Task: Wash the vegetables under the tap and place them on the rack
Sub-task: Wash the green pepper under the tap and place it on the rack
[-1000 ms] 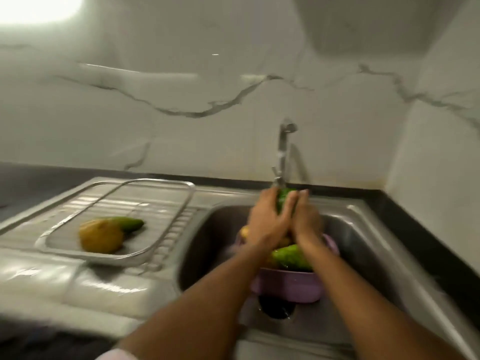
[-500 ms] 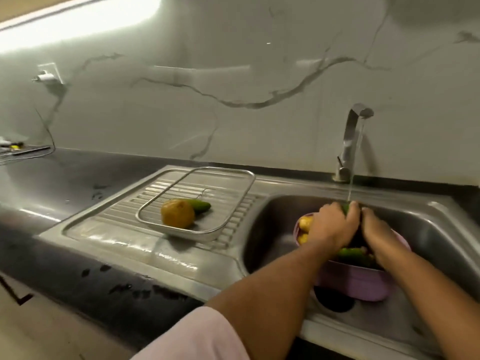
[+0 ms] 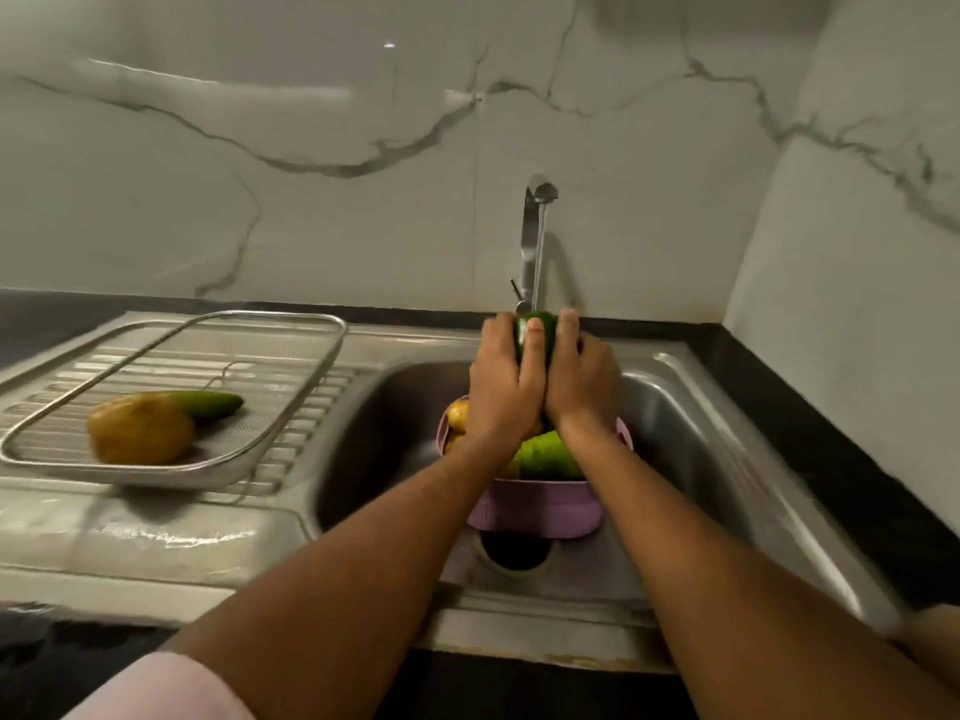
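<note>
Both hands raised over the sink, under the tap, water running; left hand and right hand side by side, fingers curled round one dark green vegetable, only its top showing between the fingertips at 12 o'clock of the hands; the vegetable sits just below the spout, close to the sink's back edge; directly beneath the wrists, a purple bowl stands in the basin over the drain, holding a green vegetable and yellowish ones, partly hidden by the forearms; basin wall bare at 3 o'clock of the bowl, less room at 9 o'clock; rack lies on the ribbed drainboard at 9 o'clock of the hands, well apart from them; in it a potato touching a cucumber, both in the near-left part, the rack's far and right portions unoccupied; black counter strip borders the sink at 3 o'clock.
</note>
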Motion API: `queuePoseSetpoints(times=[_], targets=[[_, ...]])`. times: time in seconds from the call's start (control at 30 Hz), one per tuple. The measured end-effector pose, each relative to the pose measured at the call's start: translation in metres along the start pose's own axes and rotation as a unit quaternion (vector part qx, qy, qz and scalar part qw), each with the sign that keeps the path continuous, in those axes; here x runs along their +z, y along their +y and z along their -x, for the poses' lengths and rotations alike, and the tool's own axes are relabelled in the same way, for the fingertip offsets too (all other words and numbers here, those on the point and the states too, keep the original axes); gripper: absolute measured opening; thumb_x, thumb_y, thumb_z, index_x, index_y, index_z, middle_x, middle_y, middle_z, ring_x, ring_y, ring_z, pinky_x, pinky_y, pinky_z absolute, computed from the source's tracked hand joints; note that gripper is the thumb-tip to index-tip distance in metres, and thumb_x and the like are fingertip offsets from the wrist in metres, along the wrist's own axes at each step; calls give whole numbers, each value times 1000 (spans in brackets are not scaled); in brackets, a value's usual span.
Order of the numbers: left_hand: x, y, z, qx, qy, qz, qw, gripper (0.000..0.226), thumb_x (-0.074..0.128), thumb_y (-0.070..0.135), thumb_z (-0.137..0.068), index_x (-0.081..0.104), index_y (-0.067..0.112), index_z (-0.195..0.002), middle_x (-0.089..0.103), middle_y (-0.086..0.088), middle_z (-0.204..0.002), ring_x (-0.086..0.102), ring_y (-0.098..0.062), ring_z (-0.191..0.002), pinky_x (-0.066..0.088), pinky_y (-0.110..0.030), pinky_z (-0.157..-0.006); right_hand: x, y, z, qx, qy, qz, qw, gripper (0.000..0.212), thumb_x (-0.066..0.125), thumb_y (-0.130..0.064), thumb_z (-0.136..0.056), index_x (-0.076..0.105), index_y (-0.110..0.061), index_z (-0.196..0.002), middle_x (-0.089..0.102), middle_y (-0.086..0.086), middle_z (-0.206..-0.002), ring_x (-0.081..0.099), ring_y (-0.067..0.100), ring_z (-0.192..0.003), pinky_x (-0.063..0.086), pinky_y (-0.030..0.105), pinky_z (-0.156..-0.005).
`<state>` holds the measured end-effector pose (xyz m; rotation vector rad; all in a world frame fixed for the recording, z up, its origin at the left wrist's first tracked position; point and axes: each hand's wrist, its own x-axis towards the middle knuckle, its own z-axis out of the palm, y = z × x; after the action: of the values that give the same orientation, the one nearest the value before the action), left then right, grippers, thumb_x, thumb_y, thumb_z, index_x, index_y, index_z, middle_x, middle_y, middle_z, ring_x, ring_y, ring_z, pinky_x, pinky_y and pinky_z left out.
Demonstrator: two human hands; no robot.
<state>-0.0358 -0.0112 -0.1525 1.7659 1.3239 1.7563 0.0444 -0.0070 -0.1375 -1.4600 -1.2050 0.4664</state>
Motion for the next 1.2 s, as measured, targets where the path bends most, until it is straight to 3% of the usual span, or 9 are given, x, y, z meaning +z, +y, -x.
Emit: queuePoseSetpoints(times=[0.1,0.2,0.27,0.4,0.53,0.7,0.83,1.0,1.2], targets=[[2,-12,2,-148,-88,-78,982,48,39,56,-104,66,16,-104,68,-2,-96,65,-20,-89,54,-37,-81,-3,12,2,196,-140,11,970,68,28,-61,-106,70,-7,-105,69,8,-91,64,22,-76,48,31,-66],[7,11,0,14,30,63,997,39,38,52,-106,57,18,-108,61,-1,-97,62,-16,-86,56,-36,-76,-8,-4,-6,-35,43,-25,998,54,36,-50,-109,66,-17,-79,57,-10,-66,56,3,-64,39,15,-61],[10,5,1,27,36,72,996,40,37,51,-106,55,16,-110,60,-4,-99,62,-19,-86,55,-37,-75,-3,-1,-6,-71,64,-23,995,55,37,-50,-109,71,-16,-81,63,-8,-70,58,2,-66,41,17,-63],[7,-9,3,-154,-65,-36,985,49,39,59,-101,64,17,-106,67,-4,-97,66,-19,-90,55,-43,-88,-4,12,-4,187,-126,4,974,68,31,-61,-105,69,-4,-103,71,10,-93,64,22,-74,49,31,-67],[9,14,-2,45,60,97,992,38,35,45,-107,56,13,-110,59,-5,-99,60,-15,-85,53,-32,-74,-9,-15,-2,-119,87,-34,989,52,37,-50,-109,69,-17,-83,60,-10,-70,54,-1,-64,35,14,-57],[9,-18,1,-219,-167,-54,960,66,35,64,-100,59,9,-128,67,-13,-119,64,-27,-107,52,-49,-100,-5,28,-9,216,-152,77,961,70,28,-64,-102,67,-8,-115,73,12,-106,71,25,-77,52,29,-63],[4,-13,-15,-220,-177,22,959,66,46,67,-92,64,13,-126,65,-16,-123,66,-29,-108,58,-50,-94,-7,27,-21,156,-102,53,981,80,30,-72,-95,72,-7,-116,73,16,-113,74,35,-91,60,48,-87],[-23,-14,-18,-213,-216,-27,953,80,74,52,-88,44,12,-151,61,-11,-136,67,-12,-97,62,-30,-78,-12,29,-14,226,-111,-22,968,67,40,-66,-101,65,-6,-117,73,13,-97,74,25,-68,49,26,-45],[-48,-5,-14,-162,-170,-49,971,54,87,36,-80,67,18,-127,72,6,-107,69,-6,-97,62,-29,-87,-5,14,-6,266,-212,-175,924,67,57,-71,-92,62,-14,-127,74,17,-106,77,39,-79,57,32,-49]])
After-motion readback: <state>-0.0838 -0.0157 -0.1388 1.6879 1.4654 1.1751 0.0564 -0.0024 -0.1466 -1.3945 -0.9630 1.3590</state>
